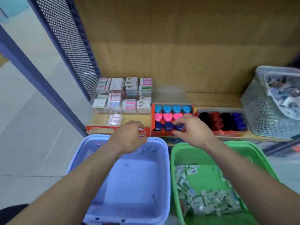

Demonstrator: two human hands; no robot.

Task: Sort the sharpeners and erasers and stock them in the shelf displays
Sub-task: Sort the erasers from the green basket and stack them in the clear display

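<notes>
I watch right hand (pixel 193 129) pinching dark blue sharpener (pixel 179 127), front row of red tray (pixel 153 120) directly beneath it; left hand (pixel 129 137) hovers leftward, grip unclear.

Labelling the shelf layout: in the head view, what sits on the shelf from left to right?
Eraser packs → red box of blue, pink and navy sharpeners → box of black, red and purple sharpeners → white mesh basket.

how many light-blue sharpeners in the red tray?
4 light-blue sharpeners, side by side along the back row of the tray: far left, mid-left, mid-right, far right. Any underneath would be hidden.
</notes>
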